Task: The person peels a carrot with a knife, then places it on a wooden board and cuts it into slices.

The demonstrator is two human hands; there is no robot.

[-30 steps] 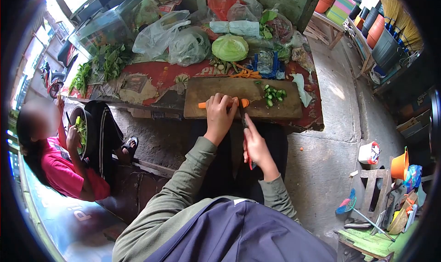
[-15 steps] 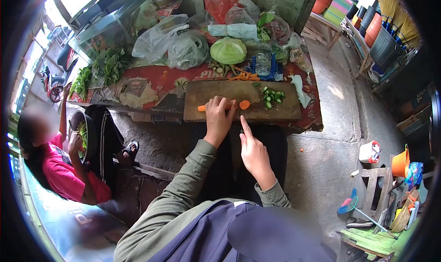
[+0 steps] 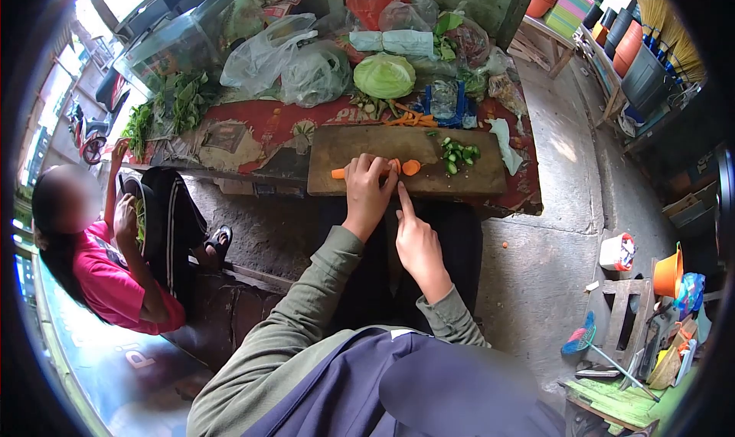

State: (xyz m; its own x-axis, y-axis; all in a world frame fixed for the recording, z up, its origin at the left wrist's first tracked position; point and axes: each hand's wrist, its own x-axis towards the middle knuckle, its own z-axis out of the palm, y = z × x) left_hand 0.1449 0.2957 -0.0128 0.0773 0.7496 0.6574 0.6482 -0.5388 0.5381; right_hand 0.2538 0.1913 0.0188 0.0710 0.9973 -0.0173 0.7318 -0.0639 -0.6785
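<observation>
My left hand point(image 3: 369, 193) presses a carrot point(image 3: 338, 173) onto the wooden cutting board point(image 3: 325, 142), its fingers curled over the middle so that only the orange end shows at the left. My right hand point(image 3: 419, 247) grips a knife point(image 3: 399, 179), forefinger stretched along its back; most of the blade and handle is hidden. The blade is at the carrot's right end, close to my left fingertips. Cut carrot slices point(image 3: 412, 166) lie just right of the blade. Farther right on the board is a small pile of chopped green vegetable pieces point(image 3: 459, 155).
Behind the board are carrot sticks point(image 3: 413, 118), a cabbage point(image 3: 384, 76) and plastic bags point(image 3: 315, 73). Leafy greens point(image 3: 187, 104) lie at the table's left. A person in a pink shirt point(image 3: 115, 276) sits at left with a bowl of greens. A crumpled wrapper point(image 3: 505, 146) lies right of the board.
The view has shifted slightly. My right hand and the knife have moved a little left toward my left hand. Another orange slice now shows beside the blade.
</observation>
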